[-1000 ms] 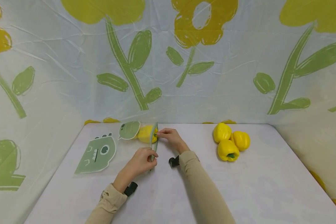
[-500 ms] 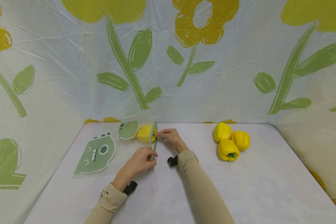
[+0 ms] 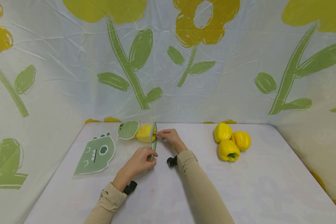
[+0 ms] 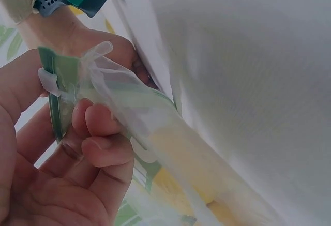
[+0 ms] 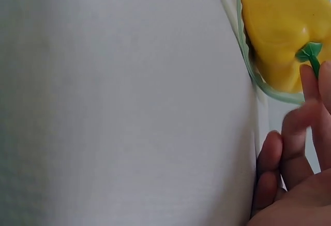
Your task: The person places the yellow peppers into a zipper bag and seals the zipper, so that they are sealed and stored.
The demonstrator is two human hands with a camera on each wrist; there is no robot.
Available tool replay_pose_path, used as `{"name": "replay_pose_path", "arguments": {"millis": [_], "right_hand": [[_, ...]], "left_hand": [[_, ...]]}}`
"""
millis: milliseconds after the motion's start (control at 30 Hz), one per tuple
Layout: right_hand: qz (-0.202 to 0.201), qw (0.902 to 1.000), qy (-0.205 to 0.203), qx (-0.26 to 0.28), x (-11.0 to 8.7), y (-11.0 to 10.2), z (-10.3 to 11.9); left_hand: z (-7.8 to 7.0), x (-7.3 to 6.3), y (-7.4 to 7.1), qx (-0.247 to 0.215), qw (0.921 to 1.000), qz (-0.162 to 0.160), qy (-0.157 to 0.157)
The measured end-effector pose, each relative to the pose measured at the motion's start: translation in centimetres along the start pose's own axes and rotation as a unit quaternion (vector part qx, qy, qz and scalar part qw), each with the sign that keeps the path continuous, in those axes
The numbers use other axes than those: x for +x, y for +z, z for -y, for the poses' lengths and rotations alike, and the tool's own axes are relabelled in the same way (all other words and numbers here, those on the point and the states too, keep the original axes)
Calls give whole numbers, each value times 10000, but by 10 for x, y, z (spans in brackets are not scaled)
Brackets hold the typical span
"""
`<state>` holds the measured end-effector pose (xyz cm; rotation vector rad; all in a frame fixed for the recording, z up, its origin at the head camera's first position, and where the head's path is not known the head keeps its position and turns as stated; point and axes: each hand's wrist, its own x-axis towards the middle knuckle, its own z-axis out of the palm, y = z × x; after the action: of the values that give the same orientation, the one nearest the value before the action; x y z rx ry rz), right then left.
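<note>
A clear zip bag [image 3: 94, 155] with green dinosaur prints lies on the left of the table, its green-edged mouth facing right. Inside the mouth sits a yellow bell pepper [image 3: 144, 133], seen partly through the plastic. My left hand [image 3: 140, 159] pinches the near end of the green edge; a small white slider [image 4: 49, 81] shows there in the left wrist view. With thumb and fingertip, my right hand [image 3: 170, 137] pinches the pepper's green stem [image 5: 313, 59] at the opening. The right wrist view shows the green rim [image 5: 246, 55] around the pepper.
Three more yellow bell peppers [image 3: 228, 149] stand grouped on the right side of the white table [image 3: 257, 189]. A flower-printed cloth [image 3: 226, 77] rises behind the table and along both sides. Black wrist cameras [image 3: 130, 188] sit beneath both wrists.
Over the last second the pepper has shifted very slightly left, deeper into the bag, with the right hand following. The left hand keeps its pinch on the edge.
</note>
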<state>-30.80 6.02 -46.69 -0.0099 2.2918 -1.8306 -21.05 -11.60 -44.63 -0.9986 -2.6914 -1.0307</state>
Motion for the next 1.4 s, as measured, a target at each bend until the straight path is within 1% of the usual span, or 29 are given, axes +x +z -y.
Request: {"name": "replay_pose_path", "arguments": {"millis": [267,400,567,700,867,967,1100,1267,1400], "right_hand": [[386,9989,-84,-245,1,-2,1],[511,9981,-59,-351,2,-3,2],[612,9974,-2,-386,2,0,5],[577,9967,-63,-566,2,4,5],[487,9963,-38,-707,1,7,6],[563,9968,-44,-564,1,6,8],[627,9970,-73,-450,5,7,7],[373,9989,16,-291,6,6,6],[340,9993,60,-164,4,2,5]], "left_hand": [[2,1,2,-44,10000,5,39],[1,1,1,-35,10000,33,40],[1,0,0,-45,9999,106,-32],[2,-1,0,-16,9999,112,37],[4,-2,0,-24,9999,118,80],[4,-2,-1,-46,9999,157,52],[4,-1,-1,-46,9998,158,130],[6,-1,0,-81,9996,165,221],[5,0,0,-81,9994,233,224]]}}
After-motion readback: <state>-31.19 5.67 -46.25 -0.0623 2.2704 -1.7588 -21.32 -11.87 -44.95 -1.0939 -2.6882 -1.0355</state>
